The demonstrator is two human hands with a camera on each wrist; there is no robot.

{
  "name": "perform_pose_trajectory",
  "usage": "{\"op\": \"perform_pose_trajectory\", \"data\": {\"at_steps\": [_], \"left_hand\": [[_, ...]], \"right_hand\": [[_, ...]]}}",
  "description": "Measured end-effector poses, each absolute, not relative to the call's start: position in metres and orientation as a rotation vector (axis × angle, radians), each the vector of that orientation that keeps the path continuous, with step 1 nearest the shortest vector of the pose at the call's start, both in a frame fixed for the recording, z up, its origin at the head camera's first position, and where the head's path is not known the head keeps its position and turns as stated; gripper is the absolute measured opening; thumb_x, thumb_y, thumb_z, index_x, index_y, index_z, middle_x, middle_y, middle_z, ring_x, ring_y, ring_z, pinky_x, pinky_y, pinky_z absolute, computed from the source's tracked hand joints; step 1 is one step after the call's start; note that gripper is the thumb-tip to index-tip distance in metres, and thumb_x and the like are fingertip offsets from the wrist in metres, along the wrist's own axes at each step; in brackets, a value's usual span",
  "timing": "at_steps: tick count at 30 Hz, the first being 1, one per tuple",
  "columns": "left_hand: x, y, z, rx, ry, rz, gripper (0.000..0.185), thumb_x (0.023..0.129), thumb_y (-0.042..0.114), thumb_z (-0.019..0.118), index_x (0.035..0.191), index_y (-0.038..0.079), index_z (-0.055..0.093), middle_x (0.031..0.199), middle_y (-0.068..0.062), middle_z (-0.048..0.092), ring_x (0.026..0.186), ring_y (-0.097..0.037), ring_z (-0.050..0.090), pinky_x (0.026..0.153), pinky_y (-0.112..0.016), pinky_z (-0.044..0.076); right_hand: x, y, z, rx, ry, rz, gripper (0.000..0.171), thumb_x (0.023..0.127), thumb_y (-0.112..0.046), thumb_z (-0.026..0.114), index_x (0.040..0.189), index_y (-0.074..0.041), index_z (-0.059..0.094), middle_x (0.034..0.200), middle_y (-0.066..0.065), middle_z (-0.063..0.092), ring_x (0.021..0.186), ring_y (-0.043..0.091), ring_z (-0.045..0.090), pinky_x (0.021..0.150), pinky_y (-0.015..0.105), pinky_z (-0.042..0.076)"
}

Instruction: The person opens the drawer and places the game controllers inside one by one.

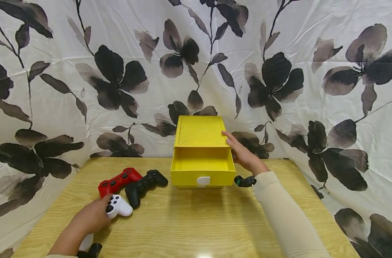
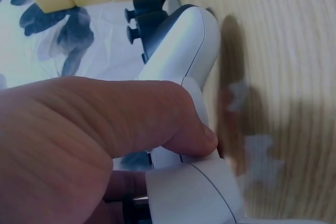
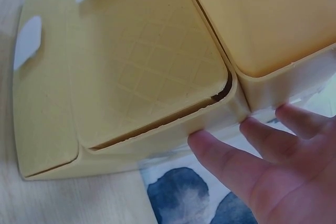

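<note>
At the table's left front, my left hand (image 1: 92,215) grips a white game controller (image 1: 121,208). In the left wrist view the thumb (image 2: 197,137) presses across the middle of the controller, between its two white handles. Farther right stands a yellow drawer unit (image 1: 200,129) with its top drawer (image 1: 186,178) pulled out; a white tab handle (image 1: 203,181) is on the front. My right hand (image 1: 245,154) rests against the unit's right side, fingers spread and fairly straight. The right wrist view shows its fingertips (image 3: 198,139) at the yellow side wall, below the pulled-out drawer's edge.
A red game controller (image 1: 118,182) and a black one (image 1: 147,184) lie just beyond my left hand, close together. The unit stands near the back of the wooden table (image 1: 196,229). Floral cloth (image 1: 215,71) hangs behind and at both sides.
</note>
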State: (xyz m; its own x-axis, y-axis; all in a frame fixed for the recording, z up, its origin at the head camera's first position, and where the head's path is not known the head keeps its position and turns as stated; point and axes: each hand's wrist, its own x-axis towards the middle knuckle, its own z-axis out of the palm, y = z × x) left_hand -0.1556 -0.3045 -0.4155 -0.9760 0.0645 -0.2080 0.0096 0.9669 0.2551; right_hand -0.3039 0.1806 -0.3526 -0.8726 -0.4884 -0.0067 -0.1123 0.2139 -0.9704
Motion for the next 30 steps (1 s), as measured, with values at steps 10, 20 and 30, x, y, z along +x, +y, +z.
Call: {"op": "perform_pose_trajectory", "data": {"at_steps": [10,20,30], "left_hand": [[-0.156,-0.303,-0.402,0.125,2.911,0.36,0.076,0.074,0.02,0.079,0.133,-0.012,0.043,0.112,-0.03,0.06,0.096,-0.038,0.061,0.081,-0.057,0.051],[-0.159,-0.298,-0.382,0.238,2.975,0.342,0.073,0.072,0.011,0.075,0.131,-0.017,0.043,0.11,-0.031,0.061,0.095,-0.037,0.062,0.08,-0.055,0.052],[-0.161,-0.287,-0.358,0.256,2.978,0.333,0.077,0.07,0.009,0.073,0.135,-0.015,0.04,0.108,-0.027,0.061,0.088,-0.031,0.06,0.072,-0.047,0.052]], "right_hand": [[-0.305,0.179,-0.352,-0.563,2.199,-1.694,0.056,0.102,-0.055,0.027,0.153,-0.041,0.009,0.161,0.008,0.015,0.143,0.042,0.028,0.108,0.064,0.033],[-0.304,0.178,-0.347,-0.55,2.216,-1.685,0.055,0.103,-0.052,0.026,0.154,-0.044,0.005,0.163,0.007,0.01,0.142,0.045,0.029,0.106,0.067,0.034],[-0.304,0.18,-0.348,-0.505,2.202,-1.688,0.058,0.102,-0.053,0.029,0.154,-0.043,0.005,0.162,0.007,0.013,0.14,0.046,0.032,0.105,0.067,0.035]]}}
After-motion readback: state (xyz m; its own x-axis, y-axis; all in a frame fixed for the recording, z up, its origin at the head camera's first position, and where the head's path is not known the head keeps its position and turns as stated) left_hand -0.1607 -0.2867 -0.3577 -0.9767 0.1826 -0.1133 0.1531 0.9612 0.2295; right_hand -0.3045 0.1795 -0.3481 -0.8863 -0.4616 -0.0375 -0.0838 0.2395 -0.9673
